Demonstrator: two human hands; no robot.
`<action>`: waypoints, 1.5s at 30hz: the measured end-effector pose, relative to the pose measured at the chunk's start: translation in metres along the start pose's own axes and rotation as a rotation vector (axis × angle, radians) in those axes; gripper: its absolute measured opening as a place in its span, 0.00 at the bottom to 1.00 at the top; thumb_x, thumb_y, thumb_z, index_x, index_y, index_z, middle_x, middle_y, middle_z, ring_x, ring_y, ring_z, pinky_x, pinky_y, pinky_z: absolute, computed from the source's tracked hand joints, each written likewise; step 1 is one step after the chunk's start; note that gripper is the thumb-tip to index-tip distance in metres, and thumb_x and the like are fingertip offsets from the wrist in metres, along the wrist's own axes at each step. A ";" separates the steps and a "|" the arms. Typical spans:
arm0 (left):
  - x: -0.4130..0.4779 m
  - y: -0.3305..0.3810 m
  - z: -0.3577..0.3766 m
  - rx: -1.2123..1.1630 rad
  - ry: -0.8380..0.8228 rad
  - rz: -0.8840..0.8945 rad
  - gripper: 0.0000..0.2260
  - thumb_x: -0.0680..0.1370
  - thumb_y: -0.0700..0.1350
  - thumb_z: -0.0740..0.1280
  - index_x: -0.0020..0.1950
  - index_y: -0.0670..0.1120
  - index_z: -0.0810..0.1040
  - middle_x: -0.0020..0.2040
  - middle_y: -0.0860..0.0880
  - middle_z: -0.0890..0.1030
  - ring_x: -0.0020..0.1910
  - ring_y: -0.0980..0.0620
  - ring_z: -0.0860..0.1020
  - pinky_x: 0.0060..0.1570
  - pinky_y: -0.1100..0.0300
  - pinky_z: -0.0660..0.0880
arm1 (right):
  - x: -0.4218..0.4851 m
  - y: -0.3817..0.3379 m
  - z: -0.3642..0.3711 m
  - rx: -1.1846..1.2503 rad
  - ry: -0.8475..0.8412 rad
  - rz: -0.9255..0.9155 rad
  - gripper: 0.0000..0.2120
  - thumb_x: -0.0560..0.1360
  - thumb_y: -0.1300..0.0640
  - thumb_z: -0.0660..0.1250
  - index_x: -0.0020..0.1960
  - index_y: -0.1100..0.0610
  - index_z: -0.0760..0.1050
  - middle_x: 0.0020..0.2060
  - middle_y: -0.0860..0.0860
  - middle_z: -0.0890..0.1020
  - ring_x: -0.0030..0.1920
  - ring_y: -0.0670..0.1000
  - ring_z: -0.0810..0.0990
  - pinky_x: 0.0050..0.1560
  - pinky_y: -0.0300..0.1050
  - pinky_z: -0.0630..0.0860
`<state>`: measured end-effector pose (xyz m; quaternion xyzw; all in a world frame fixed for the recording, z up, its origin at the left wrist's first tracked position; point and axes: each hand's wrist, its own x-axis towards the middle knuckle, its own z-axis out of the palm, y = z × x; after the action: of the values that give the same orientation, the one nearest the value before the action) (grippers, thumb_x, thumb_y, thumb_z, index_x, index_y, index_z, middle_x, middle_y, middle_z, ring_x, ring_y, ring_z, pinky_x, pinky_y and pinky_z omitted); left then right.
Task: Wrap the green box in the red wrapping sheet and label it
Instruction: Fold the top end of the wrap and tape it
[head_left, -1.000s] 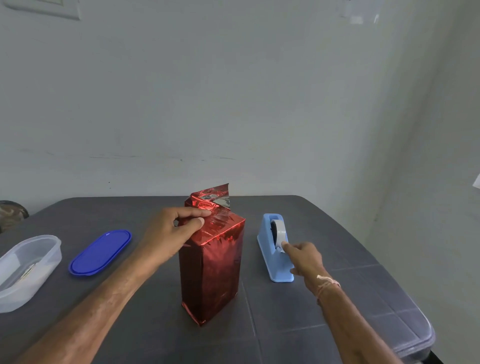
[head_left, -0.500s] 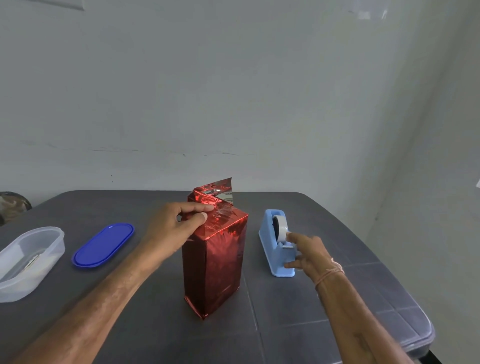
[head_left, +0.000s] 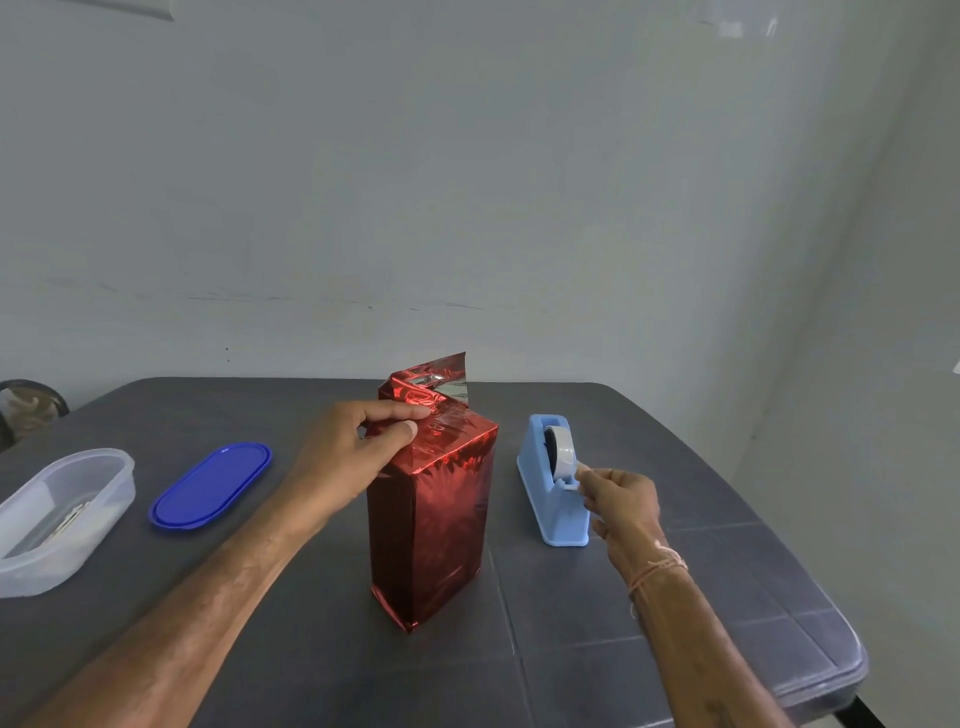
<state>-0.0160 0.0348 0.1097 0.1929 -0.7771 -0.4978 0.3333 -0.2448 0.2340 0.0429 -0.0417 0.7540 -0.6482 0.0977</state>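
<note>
1. Near the middle of the tabletop stands the wrapped box, upright, with the red wrapping sheet covering every side you can see.
2. Your left hand comes in from the left edge. Its thumb and forefinger pinch the folded sheet at the box's top, and a loose flap stands up behind them, silver side showing.
3. Toward the right edge, near the box, sits a light-blue tape dispenser. Your right hand has its fingertips pressed together on the tape at the cutter end.
4. Toward the left edge lie a blue lid and a clear tub — its contents are too blurred to tell.
</note>
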 end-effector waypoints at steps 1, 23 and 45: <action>0.000 0.000 0.000 -0.003 -0.004 0.000 0.09 0.80 0.46 0.71 0.56 0.58 0.86 0.55 0.57 0.84 0.47 0.66 0.82 0.39 0.70 0.78 | 0.000 0.000 -0.002 0.001 -0.012 0.002 0.07 0.77 0.57 0.73 0.42 0.58 0.82 0.41 0.56 0.84 0.38 0.51 0.79 0.36 0.46 0.76; 0.000 0.001 -0.001 -0.055 -0.025 -0.041 0.09 0.80 0.45 0.71 0.56 0.58 0.87 0.53 0.54 0.86 0.50 0.58 0.84 0.38 0.70 0.76 | -0.010 0.045 -0.002 0.264 -0.111 0.224 0.11 0.75 0.53 0.76 0.49 0.59 0.79 0.46 0.55 0.79 0.45 0.52 0.77 0.48 0.51 0.79; -0.004 0.004 0.000 -0.012 -0.024 -0.049 0.09 0.81 0.48 0.69 0.56 0.61 0.86 0.55 0.59 0.86 0.57 0.58 0.82 0.59 0.59 0.78 | -0.076 -0.019 0.000 0.052 -0.303 -0.432 0.12 0.82 0.52 0.66 0.46 0.60 0.78 0.39 0.49 0.82 0.43 0.47 0.84 0.46 0.38 0.76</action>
<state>-0.0131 0.0385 0.1122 0.2038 -0.7731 -0.5128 0.3129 -0.1714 0.2454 0.0687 -0.2960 0.6873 -0.6596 0.0700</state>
